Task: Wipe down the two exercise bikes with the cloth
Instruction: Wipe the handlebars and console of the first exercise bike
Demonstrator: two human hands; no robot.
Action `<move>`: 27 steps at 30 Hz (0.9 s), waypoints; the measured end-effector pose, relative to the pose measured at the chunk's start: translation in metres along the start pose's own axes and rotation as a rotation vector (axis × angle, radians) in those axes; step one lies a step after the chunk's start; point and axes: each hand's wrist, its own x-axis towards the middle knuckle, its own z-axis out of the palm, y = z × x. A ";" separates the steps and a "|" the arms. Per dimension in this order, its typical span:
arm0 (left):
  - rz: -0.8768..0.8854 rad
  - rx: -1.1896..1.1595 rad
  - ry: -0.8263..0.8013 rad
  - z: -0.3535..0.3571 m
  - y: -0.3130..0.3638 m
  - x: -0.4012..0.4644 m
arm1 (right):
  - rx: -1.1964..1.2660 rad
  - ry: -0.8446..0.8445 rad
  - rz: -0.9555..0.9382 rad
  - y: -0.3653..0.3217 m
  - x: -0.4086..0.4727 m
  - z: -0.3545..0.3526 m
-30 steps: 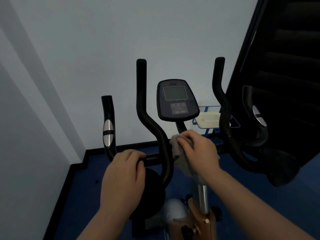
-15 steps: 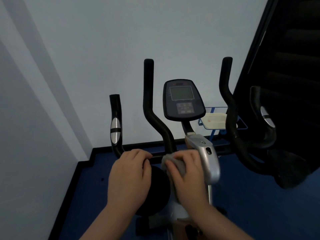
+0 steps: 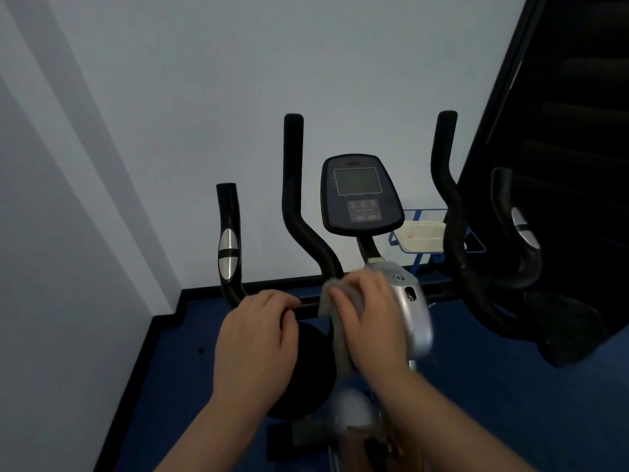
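An exercise bike stands right in front of me, with black handlebars [image 3: 294, 212] and a dark console [image 3: 359, 195] on a silver stem cover [image 3: 413, 311]. My left hand [image 3: 257, 342] is closed over the horizontal bar at the left, next to the grip with the silver sensor [image 3: 228, 253]. My right hand [image 3: 372, 318] presses a grey cloth [image 3: 335, 308] against the base of the inner left handlebar, beside the silver cover. Only this one bike is in view.
A pale wall is close behind the bike and a second wall runs along the left. The floor [image 3: 510, 386] is blue with a black skirting. A blue wire rack holding a white tray [image 3: 422, 236] stands behind the right handlebar. A dark staircase [image 3: 571, 97] fills the right side.
My right hand with the cloth slid left from the centre stem to the base of the inner left handlebar, uncovering the silver cover. My left hand kept its hold on the bar.
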 end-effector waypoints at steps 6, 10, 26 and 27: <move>-0.013 -0.017 0.010 0.001 0.000 -0.003 | 0.012 -0.043 0.049 0.000 -0.003 -0.006; -0.012 -0.014 0.027 0.002 -0.001 -0.003 | 0.113 -0.059 0.024 0.010 -0.047 -0.012; -0.066 0.121 -0.223 0.008 -0.016 0.015 | -0.019 -0.141 -0.091 0.000 0.033 -0.008; -0.066 0.161 -0.246 0.009 -0.017 0.019 | -0.008 -0.119 -0.111 -0.005 0.050 -0.006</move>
